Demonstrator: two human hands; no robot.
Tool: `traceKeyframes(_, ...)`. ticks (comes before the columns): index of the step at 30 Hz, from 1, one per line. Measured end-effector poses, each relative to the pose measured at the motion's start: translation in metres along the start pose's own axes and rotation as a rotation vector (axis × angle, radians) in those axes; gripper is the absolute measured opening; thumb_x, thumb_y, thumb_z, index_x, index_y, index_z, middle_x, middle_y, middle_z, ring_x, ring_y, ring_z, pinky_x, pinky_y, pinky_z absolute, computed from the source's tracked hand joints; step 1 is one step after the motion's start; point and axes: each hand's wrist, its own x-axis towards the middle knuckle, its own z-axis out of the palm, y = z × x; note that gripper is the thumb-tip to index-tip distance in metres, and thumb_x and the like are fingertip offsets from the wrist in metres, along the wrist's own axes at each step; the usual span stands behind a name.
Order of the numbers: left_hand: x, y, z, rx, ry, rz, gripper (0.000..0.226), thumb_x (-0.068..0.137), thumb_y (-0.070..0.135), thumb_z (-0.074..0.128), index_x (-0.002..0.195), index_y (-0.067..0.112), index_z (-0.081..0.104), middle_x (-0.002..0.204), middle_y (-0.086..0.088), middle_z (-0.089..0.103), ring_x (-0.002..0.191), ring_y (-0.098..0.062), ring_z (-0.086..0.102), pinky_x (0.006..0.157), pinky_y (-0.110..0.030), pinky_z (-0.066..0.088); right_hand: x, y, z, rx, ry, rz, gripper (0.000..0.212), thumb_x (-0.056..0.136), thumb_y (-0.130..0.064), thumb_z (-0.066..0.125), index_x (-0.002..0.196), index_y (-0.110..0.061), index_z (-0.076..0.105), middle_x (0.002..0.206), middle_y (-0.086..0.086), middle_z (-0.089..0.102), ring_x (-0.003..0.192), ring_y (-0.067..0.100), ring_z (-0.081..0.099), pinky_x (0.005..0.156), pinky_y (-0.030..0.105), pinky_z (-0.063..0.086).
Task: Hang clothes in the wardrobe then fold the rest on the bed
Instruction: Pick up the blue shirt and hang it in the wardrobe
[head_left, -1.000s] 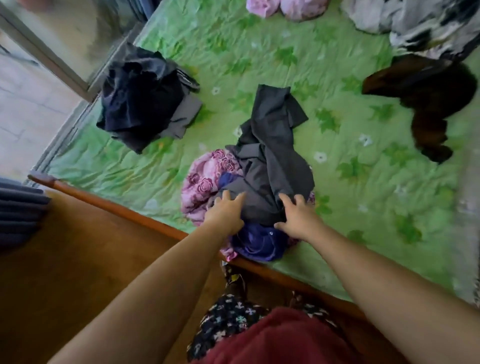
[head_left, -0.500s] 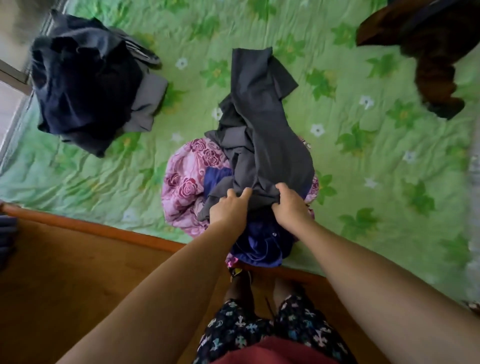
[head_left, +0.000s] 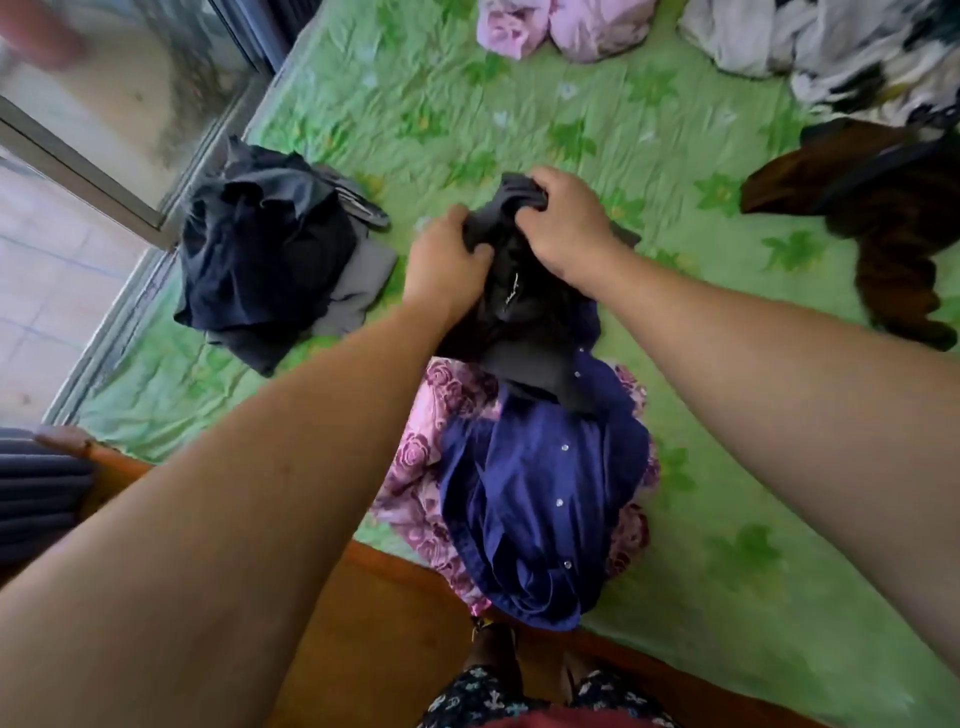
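A dark grey garment (head_left: 524, 332) is bunched and lifted off the bed's green floral sheet (head_left: 727, 467). My left hand (head_left: 444, 262) grips its left side, and my right hand (head_left: 563, 223) grips its top fold. Under it lie a dark blue buttoned shirt (head_left: 535, 499) and a pink rose-print cloth (head_left: 415, 467), close to the bed's near edge. The garment's far part is hidden behind my hands.
A navy and grey heap (head_left: 270, 254) lies at the left. A brown garment (head_left: 883, 228) lies at the right, pink clothes (head_left: 561, 26) and a white patterned pile (head_left: 841, 47) at the far side. The wooden bed frame (head_left: 395, 566) runs below. A window frame (head_left: 83, 171) stands left.
Both hands moved away from the near edge and gathered the grey garment up into a bunch. The blue shirt beneath is now uncovered.
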Motion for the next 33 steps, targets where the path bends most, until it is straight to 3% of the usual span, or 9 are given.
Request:
traceKeyframes(4,0.049,0.010,-0.031,0.034,0.030,0.056,0.015,0.083,0.015,0.057,0.094,0.013,0.047,0.090,-0.010,0.060,0.086,-0.034,0.057,0.064,-0.034,0.034,0.046,-0.020,-0.022,-0.119,0.042,-0.157,0.035,0.089,-0.016,0.057,0.122,-0.011,0.062,0.117,0.012,0.067,0.108,0.031,0.060,0.081,0.030,0.041)
traceKeyframes(7,0.059,-0.004,-0.022,0.017,-0.060,0.006,0.039,0.087,0.012,0.057,0.126,0.013,0.051,0.118,-0.016,0.062,0.103,-0.035,0.061,0.084,-0.042,0.051,0.061,0.000,-0.014,-0.297,-0.051,-0.139,0.046,0.091,-0.019,0.059,0.137,-0.011,0.052,0.131,0.021,0.057,0.120,0.039,0.055,0.098,0.041,0.046)
traceKeyframes(10,0.046,-0.031,-0.001,0.026,-0.168,-0.072,0.060,0.091,0.014,0.059,0.148,0.014,0.040,0.138,-0.021,0.052,0.122,-0.037,0.055,0.100,-0.045,0.048,0.051,0.047,0.004,-0.455,-0.197,-0.004,0.064,0.092,-0.030,0.061,0.149,-0.018,0.035,0.137,0.026,0.046,0.122,0.047,0.051,0.102,0.048,0.046)
traceKeyframes(15,-0.008,-0.086,0.031,0.194,-0.331,-0.098,0.067,0.087,0.018,0.066,0.149,0.012,0.039,0.137,-0.022,0.047,0.125,-0.039,0.049,0.102,-0.036,0.039,-0.014,0.133,0.032,-0.630,-0.430,0.159,0.074,0.091,-0.048,0.062,0.153,-0.023,0.029,0.142,0.024,0.040,0.127,0.045,0.044,0.106,0.052,0.043)
traceKeyframes(18,-0.058,-0.113,0.053,0.257,-0.488,-0.148,0.068,0.084,0.018,0.069,0.147,0.014,0.042,0.136,-0.021,0.047,0.122,-0.039,0.051,0.102,-0.038,0.043,-0.072,0.174,0.051,-0.635,-0.577,0.238,0.075,0.092,-0.051,0.062,0.154,-0.021,0.032,0.144,0.024,0.042,0.130,0.043,0.045,0.110,0.045,0.039)
traceKeyframes(23,-0.156,-0.148,0.103,0.332,-0.805,-0.219,0.071,0.084,0.033,0.073,0.146,0.015,0.042,0.132,-0.021,0.049,0.118,-0.040,0.054,0.097,-0.041,0.046,-0.176,0.216,0.096,-0.636,-0.770,0.338,0.075,0.091,-0.057,0.061,0.151,-0.022,0.032,0.141,0.025,0.044,0.126,0.045,0.050,0.104,0.046,0.044)
traceKeyframes(28,-0.226,-0.159,0.152,0.222,-0.869,-0.340,0.089,0.080,0.038,0.080,0.151,0.018,0.032,0.139,-0.018,0.035,0.125,-0.040,0.048,0.104,-0.043,0.042,-0.225,0.228,0.123,-0.544,-0.547,0.434,0.065,0.090,-0.034,0.069,0.143,-0.019,0.034,0.129,0.027,0.048,0.114,0.046,0.054,0.095,0.049,0.048)
traceKeyframes(31,-0.239,-0.154,0.166,0.053,-0.810,-0.486,0.091,0.078,0.033,0.082,0.149,0.019,0.028,0.133,-0.019,0.047,0.121,-0.039,0.053,0.096,-0.040,0.045,-0.217,0.232,0.125,-0.381,-0.457,0.509,0.049,0.089,-0.013,0.063,0.133,-0.014,0.041,0.117,0.027,0.062,0.106,0.045,0.062,0.086,0.042,0.048)
traceKeyframes(33,-0.241,-0.150,0.169,-0.003,-0.731,-0.513,0.073,0.080,0.022,0.076,0.139,0.016,0.035,0.122,-0.018,0.062,0.111,-0.039,0.060,0.082,-0.036,0.046,-0.209,0.233,0.123,-0.287,-0.444,0.580,0.042,0.089,-0.010,0.058,0.129,-0.014,0.046,0.117,0.020,0.065,0.107,0.040,0.063,0.084,0.037,0.046)
